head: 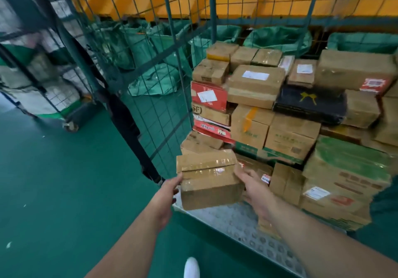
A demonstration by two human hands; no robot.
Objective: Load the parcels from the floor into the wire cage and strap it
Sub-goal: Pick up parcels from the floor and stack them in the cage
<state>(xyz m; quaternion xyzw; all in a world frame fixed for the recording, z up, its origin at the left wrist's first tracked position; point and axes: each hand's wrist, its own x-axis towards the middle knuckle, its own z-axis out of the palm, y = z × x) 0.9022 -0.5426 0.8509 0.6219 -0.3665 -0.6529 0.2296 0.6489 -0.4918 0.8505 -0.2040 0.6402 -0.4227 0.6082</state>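
A taped brown cardboard parcel (210,180) hangs over the front left corner of the wire cage's metal floor (232,219). My left hand (168,193) holds its left end and my right hand (252,188) holds its right end, fingers behind the box. Inside the cage stands a stack of several parcels (280,109): brown boxes, red boxes and a black box with a gold bow. The cage's green wire side panel (150,73) rises just left of the stack.
Green sacks (277,38) lie behind the cage's back mesh, under an orange wall. Another wheeled cage (43,79) with white sacks stands at the left. Green floor (64,191) spreads to the left and front. My white shoe (191,268) shows at the bottom.
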